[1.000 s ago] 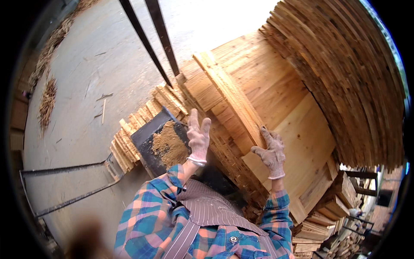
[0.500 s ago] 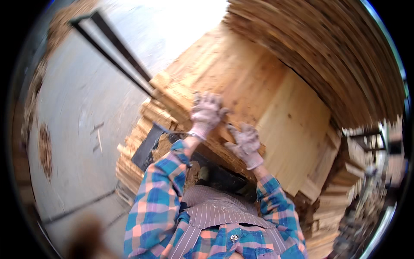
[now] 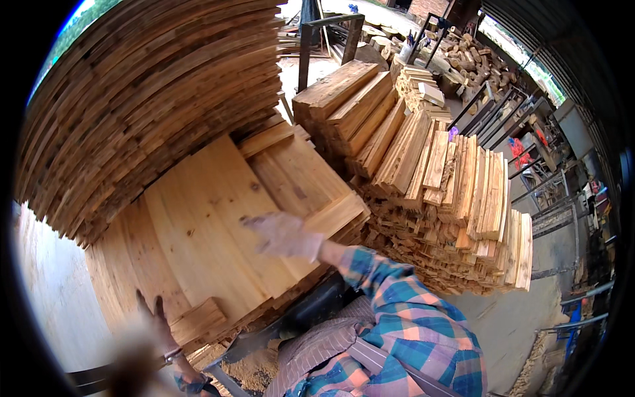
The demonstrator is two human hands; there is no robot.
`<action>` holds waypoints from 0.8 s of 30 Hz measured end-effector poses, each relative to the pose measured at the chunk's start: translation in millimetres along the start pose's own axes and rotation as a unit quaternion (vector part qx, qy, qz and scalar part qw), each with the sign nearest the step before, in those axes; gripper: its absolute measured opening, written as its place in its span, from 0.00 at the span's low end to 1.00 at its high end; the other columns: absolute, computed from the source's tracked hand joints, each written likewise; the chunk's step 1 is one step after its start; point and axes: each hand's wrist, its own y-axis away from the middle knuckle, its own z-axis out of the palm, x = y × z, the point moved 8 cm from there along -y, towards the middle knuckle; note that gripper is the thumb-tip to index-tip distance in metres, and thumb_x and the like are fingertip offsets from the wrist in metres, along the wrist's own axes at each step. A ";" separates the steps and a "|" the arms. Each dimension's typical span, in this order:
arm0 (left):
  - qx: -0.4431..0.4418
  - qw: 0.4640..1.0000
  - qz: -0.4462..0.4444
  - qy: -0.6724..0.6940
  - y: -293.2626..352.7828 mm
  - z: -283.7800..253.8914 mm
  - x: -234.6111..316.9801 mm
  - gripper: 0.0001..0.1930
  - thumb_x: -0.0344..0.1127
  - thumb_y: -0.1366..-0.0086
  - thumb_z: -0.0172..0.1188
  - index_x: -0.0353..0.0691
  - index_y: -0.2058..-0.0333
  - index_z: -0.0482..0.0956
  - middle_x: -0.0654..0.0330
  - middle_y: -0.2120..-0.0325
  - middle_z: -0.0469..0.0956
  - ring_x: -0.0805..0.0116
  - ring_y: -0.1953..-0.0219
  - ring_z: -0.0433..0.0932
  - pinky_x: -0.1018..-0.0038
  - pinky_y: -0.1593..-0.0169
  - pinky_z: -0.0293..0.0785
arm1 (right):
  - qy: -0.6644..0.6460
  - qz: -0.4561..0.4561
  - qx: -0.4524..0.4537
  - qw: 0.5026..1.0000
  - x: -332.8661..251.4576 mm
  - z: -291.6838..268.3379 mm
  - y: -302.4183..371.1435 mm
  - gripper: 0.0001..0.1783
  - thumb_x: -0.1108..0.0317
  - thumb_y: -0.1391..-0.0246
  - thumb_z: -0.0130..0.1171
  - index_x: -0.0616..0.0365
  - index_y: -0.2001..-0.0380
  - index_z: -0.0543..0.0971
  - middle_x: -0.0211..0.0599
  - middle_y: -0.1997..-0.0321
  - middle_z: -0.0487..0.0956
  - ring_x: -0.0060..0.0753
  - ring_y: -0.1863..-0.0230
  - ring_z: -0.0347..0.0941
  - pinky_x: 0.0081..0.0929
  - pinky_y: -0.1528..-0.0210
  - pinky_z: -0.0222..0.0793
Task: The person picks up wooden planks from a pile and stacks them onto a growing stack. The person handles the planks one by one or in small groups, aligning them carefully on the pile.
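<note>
Both my hands are in light work gloves, and pale wooden boards lie side by side in front of me. My right hand is over these boards with its fingers stretched out, slightly blurred and holding nothing; I cannot tell whether it touches the wood. At the lower left, my left hand has its fingers apart beside a short wooden block at the near edge of the boards. A blurred brown shape hides part of that hand's surroundings.
A tall stack of planks rises behind the boards on the left. To the right stand piles of cut boards and thick timber bundles. Sawdust lies below the near edge. Cut logs are heaped farther back.
My view has swung to the right, bringing the board piles and logs into sight. My hands have moved apart, the right one farther over the boards.
</note>
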 end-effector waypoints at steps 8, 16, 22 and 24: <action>-0.225 0.936 0.112 0.245 -17.9 369.3 343.9 0.42 0.44 0.40 0.65 0.32 0.34 0.54 0.47 0.34 0.57 0.56 0.32 0.57 0.67 0.33 0.54 | 0.122 0.292 0.262 0.912 329.7 -190.5 110.6 0.37 0.52 0.55 0.66 0.57 0.42 0.71 0.46 0.43 0.73 0.48 0.42 0.68 0.39 0.39 0.63; -0.208 0.950 0.005 0.233 -67.2 623.3 442.1 0.44 0.54 0.38 0.62 0.30 0.34 0.53 0.44 0.35 0.57 0.56 0.33 0.57 0.69 0.33 0.51 | 0.119 0.368 0.189 0.903 474.0 -238.2 43.9 0.43 0.36 0.52 0.57 0.60 0.43 0.69 0.46 0.46 0.70 0.45 0.44 0.64 0.40 0.42 0.60; -0.153 0.862 -0.147 0.460 -83.9 674.5 396.9 0.40 0.52 0.36 0.60 0.34 0.35 0.57 0.55 0.39 0.65 0.63 0.39 0.64 0.71 0.36 0.55 | 0.162 0.296 0.244 0.909 480.0 -248.0 -11.7 0.48 0.33 0.52 0.54 0.53 0.35 0.60 0.50 0.44 0.68 0.49 0.40 0.58 0.49 0.35 0.47; -0.176 0.832 -0.186 0.492 -78.9 688.2 404.0 0.37 0.50 0.36 0.60 0.34 0.36 0.60 0.55 0.43 0.68 0.65 0.43 0.67 0.72 0.39 0.60 | 0.142 0.319 0.209 0.913 506.8 -234.9 -13.7 0.47 0.36 0.49 0.53 0.49 0.32 0.55 0.54 0.34 0.60 0.54 0.31 0.50 0.55 0.29 0.34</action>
